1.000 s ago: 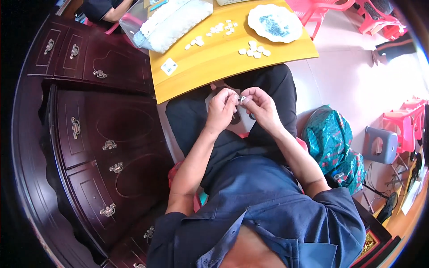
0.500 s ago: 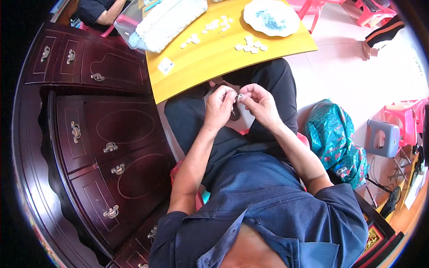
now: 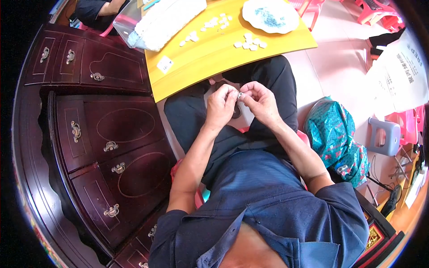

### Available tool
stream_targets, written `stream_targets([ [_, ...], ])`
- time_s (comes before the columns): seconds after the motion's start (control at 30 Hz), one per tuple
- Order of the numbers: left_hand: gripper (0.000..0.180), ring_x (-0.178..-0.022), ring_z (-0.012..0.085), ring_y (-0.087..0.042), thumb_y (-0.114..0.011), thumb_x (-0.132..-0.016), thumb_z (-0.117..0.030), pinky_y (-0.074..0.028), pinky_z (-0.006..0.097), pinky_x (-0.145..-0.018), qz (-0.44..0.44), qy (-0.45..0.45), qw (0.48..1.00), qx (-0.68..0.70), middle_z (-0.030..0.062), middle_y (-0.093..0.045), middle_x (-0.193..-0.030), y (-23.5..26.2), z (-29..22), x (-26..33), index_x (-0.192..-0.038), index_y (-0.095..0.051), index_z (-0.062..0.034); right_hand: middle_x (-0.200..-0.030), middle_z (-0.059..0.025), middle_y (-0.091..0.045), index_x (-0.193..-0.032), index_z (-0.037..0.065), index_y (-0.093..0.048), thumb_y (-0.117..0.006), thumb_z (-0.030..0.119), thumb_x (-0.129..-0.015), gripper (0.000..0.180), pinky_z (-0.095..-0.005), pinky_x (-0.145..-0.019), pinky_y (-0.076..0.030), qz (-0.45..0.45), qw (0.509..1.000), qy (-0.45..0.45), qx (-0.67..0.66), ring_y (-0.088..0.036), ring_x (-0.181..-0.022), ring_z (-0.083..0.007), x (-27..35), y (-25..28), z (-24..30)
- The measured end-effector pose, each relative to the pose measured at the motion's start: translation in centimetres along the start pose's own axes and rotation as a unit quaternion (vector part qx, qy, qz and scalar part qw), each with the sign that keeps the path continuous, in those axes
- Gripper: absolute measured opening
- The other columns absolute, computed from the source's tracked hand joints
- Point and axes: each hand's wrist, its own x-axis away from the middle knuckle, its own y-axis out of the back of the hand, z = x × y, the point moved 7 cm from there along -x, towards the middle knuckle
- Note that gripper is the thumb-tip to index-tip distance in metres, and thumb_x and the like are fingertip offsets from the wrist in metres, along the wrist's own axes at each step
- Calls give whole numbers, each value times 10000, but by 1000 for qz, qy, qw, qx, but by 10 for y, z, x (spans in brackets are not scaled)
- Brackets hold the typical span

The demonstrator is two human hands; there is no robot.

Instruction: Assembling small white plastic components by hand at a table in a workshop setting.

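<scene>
Above my lap, just off the near edge of the yellow table (image 3: 196,71), my two hands meet at the fingertips. My right hand (image 3: 263,107) pinches a small white piece with a dark opening (image 3: 240,95) between thumb and index finger. Thumb and fingers of my left hand (image 3: 219,107) are pressed together right beside that piece; whatever they grip is hidden. On the table lie loose small white pieces (image 3: 256,41) in several groups. Behind them a white scalloped plate (image 3: 248,26) carries a heap of tiny blue bits (image 3: 267,18).
A clear plastic tub (image 3: 124,27) with a white bag (image 3: 167,22) stands far left, beyond a small white card (image 3: 165,64). A dark wooden cabinet (image 3: 125,116) borders my left. Rightward are a green patterned bag (image 3: 333,129), a grey stool (image 3: 384,136) and a white sack (image 3: 397,76).
The white sack has come into view at the right, beside a person's dark-clad leg. The small white piece has turned slightly at my fingertips; both hands stay in nearly the same place.
</scene>
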Motion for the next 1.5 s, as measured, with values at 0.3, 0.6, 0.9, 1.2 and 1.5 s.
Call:
stream_targets([
  [0.3, 138, -602, 37, -519, -621, -976, -138, -423, 215, -544, -8, 13, 1000, 0, -32, -585, -703, -2, 3, 1, -894, -645, -30, -821, 31, -639, -1044, 39, -600, -652, 2, -928, 133, -186, -686, -482, 9, 999, 12, -43, -577, -737, -34, -2, 0, -6],
  [0.6, 146, -598, 34, -513, -610, -979, -136, -415, 207, -539, 3, 10, 1000, 15, -29, -583, -709, -5, 0, -1, -872, -636, -39, -823, 24, -640, -1032, 49, -573, -655, -14, -923, 150, -192, -689, -487, 6, 998, 9, -69, -585, -740, -39, -2, 1, -8],
  [0.9, 128, -693, 150, -651, -643, -925, -68, -519, 297, -640, -19, 28, 999, 13, 77, -659, -773, 1, -4, -2, -823, -643, 11, -836, 0, -649, -1006, 43, -567, -637, -33, -923, 132, -205, -697, -491, 12, 989, 6, -149, -592, -747, -57, -1, -3, -9],
  [1.2, 125, -695, 122, -638, -633, -940, -72, -513, 282, -636, -22, 9, 1000, -3, 55, -650, -764, 2, -8, -4, -843, -642, 6, -852, -27, -677, -1002, 39, -564, -621, -47, -918, 134, -207, -715, -500, 13, 986, 13, -166, -619, -762, -69, -4, -3, -7],
  [1.5, 182, -587, 82, -557, -593, -999, -179, -449, 238, -530, -53, 37, 998, 0, 21, -629, -734, 45, -10, -46, -968, -661, -14, -886, -28, -707, -1081, 31, -577, -655, 19, -934, 167, -202, -729, -508, -2, 984, 1, -179, -647, -784, -68, -4, 2, 2],
])
